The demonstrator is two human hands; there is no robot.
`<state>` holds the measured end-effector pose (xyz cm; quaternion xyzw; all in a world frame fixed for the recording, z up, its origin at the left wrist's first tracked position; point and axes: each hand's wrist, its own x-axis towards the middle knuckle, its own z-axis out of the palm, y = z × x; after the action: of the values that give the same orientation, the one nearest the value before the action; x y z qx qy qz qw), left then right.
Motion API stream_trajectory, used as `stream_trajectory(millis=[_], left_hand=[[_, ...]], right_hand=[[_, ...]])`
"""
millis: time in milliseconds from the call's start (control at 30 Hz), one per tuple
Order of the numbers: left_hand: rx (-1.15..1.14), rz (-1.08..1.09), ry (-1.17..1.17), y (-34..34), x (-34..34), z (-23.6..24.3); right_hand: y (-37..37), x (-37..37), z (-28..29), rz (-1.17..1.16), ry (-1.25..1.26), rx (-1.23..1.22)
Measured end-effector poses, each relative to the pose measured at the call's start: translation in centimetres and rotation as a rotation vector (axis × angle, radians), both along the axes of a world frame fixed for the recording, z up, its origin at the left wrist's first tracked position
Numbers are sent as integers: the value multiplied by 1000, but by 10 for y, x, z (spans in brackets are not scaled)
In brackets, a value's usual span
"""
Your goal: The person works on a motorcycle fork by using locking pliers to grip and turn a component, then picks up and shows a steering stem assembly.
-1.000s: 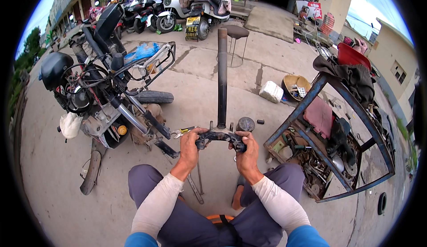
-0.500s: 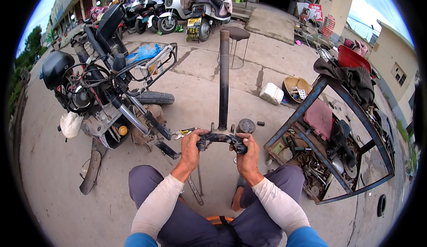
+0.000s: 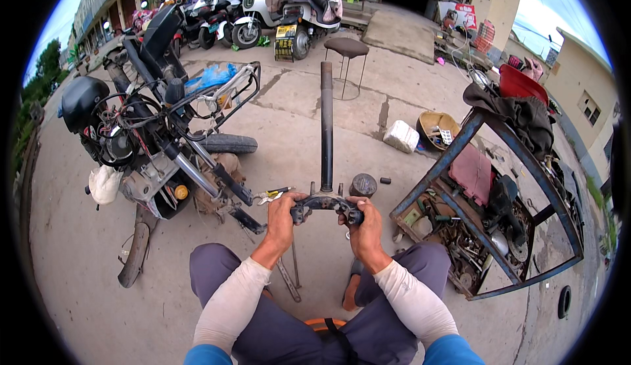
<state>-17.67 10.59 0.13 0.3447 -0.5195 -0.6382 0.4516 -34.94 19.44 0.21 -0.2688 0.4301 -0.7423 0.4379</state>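
A motorcycle steering stem (image 3: 327, 128) stands up in front of me, its long dark tube worn brown at the top. At its foot is a curved black yoke with a clamp at each end. My left hand (image 3: 280, 221) is closed round the yoke's left end. The right end is gripped by my right hand (image 3: 368, 231), thumb on top. Some of the fingers are hidden under the yoke. Just beyond my right hand, a round dark tin (image 3: 363, 185) rests on the concrete. Pliers with yellow-and-black handles (image 3: 279, 193) lie beyond my left hand.
A partly dismantled motorcycle (image 3: 177, 135) stands at the left. On the right, a rusty metal frame (image 3: 509, 279) surrounds loose parts and tools. A wrench (image 3: 288, 279) lies between my feet. Farther off are a round stool (image 3: 346, 48), a white block (image 3: 401, 137) and a tan basin (image 3: 427, 125).
The tube's upper end has dropped lower in the picture and shifted slightly left, so the stem is tilted differently. Both hands keep their hold on the yoke, almost in place.
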Motion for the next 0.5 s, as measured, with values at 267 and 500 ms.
stream_trajectory(millis=[267, 500], left_hand=[[140, 30, -98, 1, -2, -3], [163, 30, -100, 2, 0, -2]], right_hand=[[0, -1, -11, 37, -123, 179], [0, -1, -8, 40, -120, 215]])
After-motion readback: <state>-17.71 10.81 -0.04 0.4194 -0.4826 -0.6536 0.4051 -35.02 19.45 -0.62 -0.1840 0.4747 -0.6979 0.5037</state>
